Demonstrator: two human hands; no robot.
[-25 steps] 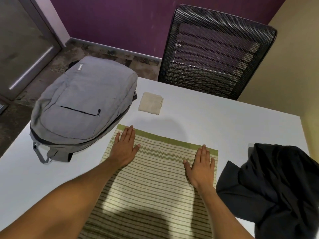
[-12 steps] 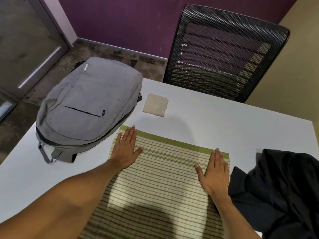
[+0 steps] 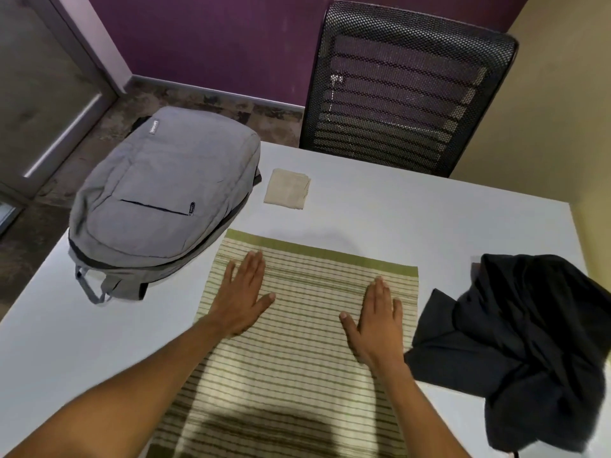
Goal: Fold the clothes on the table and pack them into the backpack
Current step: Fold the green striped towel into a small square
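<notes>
A green-and-cream striped cloth (image 3: 307, 352) lies spread flat on the white table (image 3: 429, 226) in front of me. My left hand (image 3: 243, 297) rests palm down on its left part, fingers apart. My right hand (image 3: 375, 322) lies flat on its right part, holding nothing. A grey backpack (image 3: 158, 200), zipped shut, lies on the table's left corner, touching the cloth's far left corner. A small folded beige cloth (image 3: 287, 190) sits just right of the backpack. A crumpled black garment (image 3: 529, 342) is heaped at the right.
A black mesh office chair (image 3: 403, 87) stands behind the far table edge. A purple wall and a glass door on the left lie beyond. The table's left edge runs close under the backpack.
Both hands have slid a little toward me over the striped cloth, smoothing it. The camera has shifted slightly; the backpack and other clothes have stayed put.
</notes>
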